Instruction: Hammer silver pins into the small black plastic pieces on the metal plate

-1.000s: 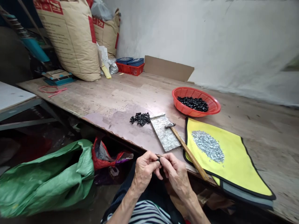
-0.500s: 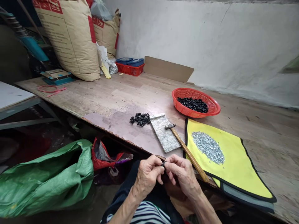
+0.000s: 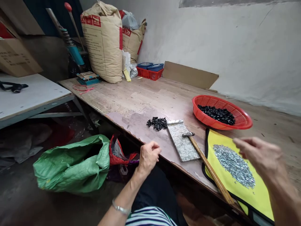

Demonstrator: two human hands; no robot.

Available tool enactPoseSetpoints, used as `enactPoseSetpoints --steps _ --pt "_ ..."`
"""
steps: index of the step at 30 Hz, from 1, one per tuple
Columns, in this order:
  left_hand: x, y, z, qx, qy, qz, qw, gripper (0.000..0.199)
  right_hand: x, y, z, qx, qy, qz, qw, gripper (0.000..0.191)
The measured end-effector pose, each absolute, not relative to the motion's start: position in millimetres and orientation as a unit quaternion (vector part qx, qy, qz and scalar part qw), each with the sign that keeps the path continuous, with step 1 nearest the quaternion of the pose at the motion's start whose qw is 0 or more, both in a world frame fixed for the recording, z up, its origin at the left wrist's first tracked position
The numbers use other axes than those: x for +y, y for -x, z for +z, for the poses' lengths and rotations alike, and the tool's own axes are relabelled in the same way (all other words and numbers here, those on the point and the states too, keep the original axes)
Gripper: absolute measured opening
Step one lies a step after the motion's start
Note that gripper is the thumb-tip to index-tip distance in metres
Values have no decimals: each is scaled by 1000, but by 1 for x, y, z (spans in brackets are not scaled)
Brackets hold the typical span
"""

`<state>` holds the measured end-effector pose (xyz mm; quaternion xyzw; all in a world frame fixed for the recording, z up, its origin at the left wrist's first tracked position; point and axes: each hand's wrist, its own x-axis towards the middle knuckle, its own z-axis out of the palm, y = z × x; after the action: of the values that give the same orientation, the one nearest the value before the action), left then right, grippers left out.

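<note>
My left hand (image 3: 149, 157) is over the table's front edge, its fingers curled together; anything between them is too small to make out. Above the right side of the yellow cloth (image 3: 213, 138) is my right hand (image 3: 261, 153), blurred, its thumb and fingers pinched beside the heap of small silvery pieces (image 3: 234, 166). A hammer (image 3: 211, 168) rests with its head on a metal-grey slab (image 3: 182, 141) and its wooden handle across the cloth's edge. Small black parts (image 3: 157, 123) lie left of the slab. More black parts (image 3: 216, 114) fill the red basket (image 3: 222, 126).
Large paper sacks (image 3: 102, 44) and a red crate (image 3: 150, 74) stand at the back, beside a cardboard strip (image 3: 190, 75). A green sack (image 3: 72, 166) hangs low at the left, near a white-topped table (image 3: 30, 94).
The hands have parted: my right hand has moved right, over the yellow cloth, and my left has stayed near the table edge. The view has turned left. The dark piece between them no longer shows.
</note>
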<state>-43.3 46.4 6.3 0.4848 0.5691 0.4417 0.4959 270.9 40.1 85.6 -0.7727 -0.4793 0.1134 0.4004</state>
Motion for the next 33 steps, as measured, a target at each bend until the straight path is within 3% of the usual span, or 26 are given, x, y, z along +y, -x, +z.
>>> enactPoseSetpoints --steps 2,6,15,19,22,27,30,33 --pt "74 54 5 593 -524 430 435 5 8 -262 56 -454 827 95 317 25" --pt "129 55 1 609 -596 401 336 5 -23 -243 17 -506 809 99 282 41" --pt "163 35 -11 607 -615 402 302 12 -13 -223 4 -608 754 83 234 44" --pt "160 44 -14 582 -580 444 358 12 -20 -238 14 -575 792 -29 206 51" --pt "153 50 -11 549 -530 482 431 19 -19 -264 20 -496 847 -132 140 52" --pt "112 47 -1 453 -448 516 572 36 -7 -292 13 -540 840 -43 36 30" --pt "81 38 5 355 -330 532 694 34 -2 -294 10 -532 844 -39 42 23" --pt "57 28 10 323 -246 536 741 26 3 -299 12 -524 851 -9 28 20"
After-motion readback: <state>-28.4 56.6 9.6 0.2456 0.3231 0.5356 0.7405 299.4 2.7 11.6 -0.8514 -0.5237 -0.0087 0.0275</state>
